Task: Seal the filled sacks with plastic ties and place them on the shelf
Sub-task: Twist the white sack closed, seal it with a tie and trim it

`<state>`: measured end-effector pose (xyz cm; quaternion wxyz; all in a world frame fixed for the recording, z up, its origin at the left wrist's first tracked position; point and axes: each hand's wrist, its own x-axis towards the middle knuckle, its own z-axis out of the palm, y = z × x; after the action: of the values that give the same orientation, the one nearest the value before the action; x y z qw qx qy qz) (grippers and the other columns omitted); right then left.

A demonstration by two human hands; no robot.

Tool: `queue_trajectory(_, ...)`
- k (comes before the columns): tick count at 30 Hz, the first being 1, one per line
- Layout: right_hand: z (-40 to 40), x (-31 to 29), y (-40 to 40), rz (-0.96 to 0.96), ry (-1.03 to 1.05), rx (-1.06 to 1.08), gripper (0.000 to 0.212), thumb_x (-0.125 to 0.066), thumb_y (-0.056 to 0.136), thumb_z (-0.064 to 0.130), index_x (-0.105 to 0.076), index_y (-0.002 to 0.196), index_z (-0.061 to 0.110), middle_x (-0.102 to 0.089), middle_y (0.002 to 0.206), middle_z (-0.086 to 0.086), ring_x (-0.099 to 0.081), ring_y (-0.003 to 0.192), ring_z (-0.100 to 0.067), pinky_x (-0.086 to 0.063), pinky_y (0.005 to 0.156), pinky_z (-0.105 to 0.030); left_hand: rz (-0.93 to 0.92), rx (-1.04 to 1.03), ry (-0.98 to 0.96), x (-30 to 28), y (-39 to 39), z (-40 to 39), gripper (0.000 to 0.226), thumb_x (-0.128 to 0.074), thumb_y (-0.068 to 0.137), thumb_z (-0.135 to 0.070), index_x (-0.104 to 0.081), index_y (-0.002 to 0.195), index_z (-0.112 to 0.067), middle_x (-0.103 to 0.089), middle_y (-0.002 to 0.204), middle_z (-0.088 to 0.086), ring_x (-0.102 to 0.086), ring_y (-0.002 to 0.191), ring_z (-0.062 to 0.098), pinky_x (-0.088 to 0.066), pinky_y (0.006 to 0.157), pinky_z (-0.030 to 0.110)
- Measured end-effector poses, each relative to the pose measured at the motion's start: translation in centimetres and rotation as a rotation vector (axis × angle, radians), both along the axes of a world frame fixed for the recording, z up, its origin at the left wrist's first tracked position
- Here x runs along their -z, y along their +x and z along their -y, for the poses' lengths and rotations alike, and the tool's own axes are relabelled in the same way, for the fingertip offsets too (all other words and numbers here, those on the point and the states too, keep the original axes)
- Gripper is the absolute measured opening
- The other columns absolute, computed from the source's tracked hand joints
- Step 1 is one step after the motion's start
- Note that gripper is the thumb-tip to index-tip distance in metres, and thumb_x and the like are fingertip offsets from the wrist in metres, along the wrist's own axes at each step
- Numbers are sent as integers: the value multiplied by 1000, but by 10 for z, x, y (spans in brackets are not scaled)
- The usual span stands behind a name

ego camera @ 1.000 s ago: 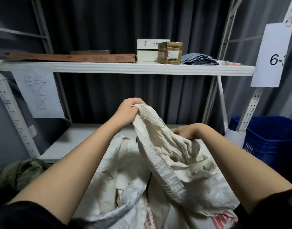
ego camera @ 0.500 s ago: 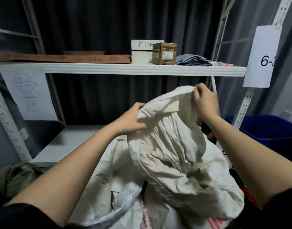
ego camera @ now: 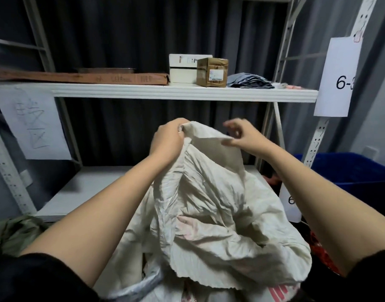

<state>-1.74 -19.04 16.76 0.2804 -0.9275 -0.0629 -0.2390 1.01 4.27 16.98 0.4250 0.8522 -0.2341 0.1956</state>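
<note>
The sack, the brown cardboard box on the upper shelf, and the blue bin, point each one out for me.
sack (ego camera: 211,210): head view, on its crumpled white front.
brown cardboard box (ego camera: 212,71): head view, on its front face by the label.
blue bin (ego camera: 348,171): head view, on its near rim.

A storeroom; metal shelving with cartons; a numbered bay label

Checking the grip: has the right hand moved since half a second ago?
Yes. The right hand dropped from just under the upper shelf and shifted left, toward the left hand.
</note>
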Motion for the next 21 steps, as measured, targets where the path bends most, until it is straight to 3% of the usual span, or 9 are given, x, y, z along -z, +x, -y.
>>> queue_trajectory(3,13,37,2,-351,-124,108,23,-70,80,26,-63,102,19,-61,97,4,-57,92,-16,-43,76,-28,-9,19,-81,0,3,-11,44,-34,87,-7,-69,98,-32,-70,97,-5,-62,93,18,-52,79,34)
queue_trajectory(4,15,49,3,-425,-186,180,12,-66,82,28,-62,91,21,-62,91,3,-57,88,-17,-44,72,-30,-7,25,-85,1,3,-14,44,-34,87,-7,-69,98,-31,-70,96,-6,-63,92,17,-53,79,35)
queue_trajectory(6,17,68,-1,-462,-230,326,14,-58,84,29,-57,73,21,-63,83,0,-59,80,-21,-43,64,-30,-13,30,-74,3,5,-16,43,-34,87,-8,-68,98,-31,-70,95,-7,-63,91,16,-53,79,38)
queue_trajectory(8,21,72,-2,-344,-157,438,16,-52,86,28,-60,74,22,-66,84,-5,-61,79,-27,-44,62,-31,-14,-9,-8,6,7,-18,40,-33,87,-9,-66,99,-29,-70,95,-3,-62,89,21,-53,77,39)
queue_trajectory(12,32,29,-18,86,118,599,19,-44,93,21,-62,97,20,-67,100,-12,-60,90,-35,-47,73,-38,49,-106,216,11,10,-13,16,-35,90,-13,-48,86,-20,-60,83,7,-57,83,37,-42,62,36)
queue_trajectory(14,36,-4,-29,265,162,691,23,-40,94,19,-60,107,18,-65,104,-12,-59,92,-36,-42,72,-36,16,-63,209,10,6,-4,14,-40,91,-21,-51,99,-22,-62,88,6,-58,87,37,-45,66,38)
queue_trajectory(18,33,-43,-40,454,-75,760,22,-41,94,21,-58,107,17,-62,109,-10,-56,97,-36,-32,69,-34,38,46,236,0,-6,22,67,-50,83,-64,-32,137,-28,-60,121,-1,-59,106,26,-50,78,37)
queue_trajectory(21,29,-45,-43,467,-200,722,22,-45,92,20,-60,107,15,-61,109,-8,-56,97,-35,-33,66,-33,207,76,228,0,-15,41,69,-27,85,-72,-21,144,-37,-52,134,0,-57,111,26,-43,75,35)
